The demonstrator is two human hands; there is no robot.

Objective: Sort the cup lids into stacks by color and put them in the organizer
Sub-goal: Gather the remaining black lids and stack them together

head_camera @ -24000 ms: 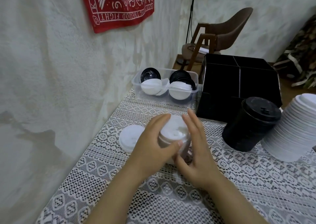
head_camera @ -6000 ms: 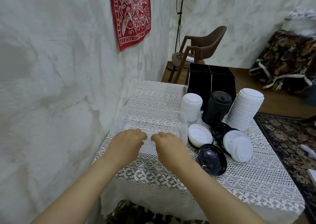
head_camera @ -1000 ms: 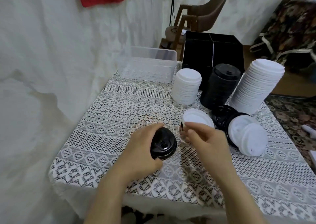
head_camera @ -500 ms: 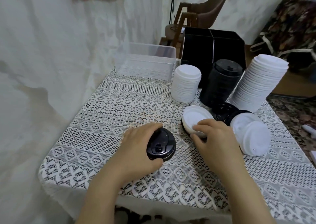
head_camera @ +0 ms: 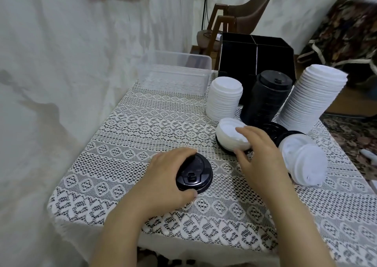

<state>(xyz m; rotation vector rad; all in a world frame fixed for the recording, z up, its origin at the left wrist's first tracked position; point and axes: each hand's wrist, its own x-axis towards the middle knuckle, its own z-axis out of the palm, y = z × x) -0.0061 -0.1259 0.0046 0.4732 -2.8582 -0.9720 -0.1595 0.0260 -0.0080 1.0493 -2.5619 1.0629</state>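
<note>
Fingers (head_camera: 179, 153) of left hand (head_camera: 165, 177) curled round black lid (head_camera: 195, 177), flat on desk (head_camera: 142, 124). Right hand (head_camera: 259, 154) pinches white lids (head_camera: 228, 134) seated on second black lid (head_camera: 225, 150).

Risk: lower lid lifts with the white ones, mixing colours. Forearm could tip leaning white stack (head_camera: 312, 101).

Unclear: lid count under right palm. Organizer (head_camera: 265, 56), at the desk's far edge, interior not visible.

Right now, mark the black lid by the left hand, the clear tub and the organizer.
black lid (head_camera: 199, 171), head view, top face
clear tub (head_camera: 175, 79), head view, near wall
organizer (head_camera: 273, 60), head view, front panel
</note>
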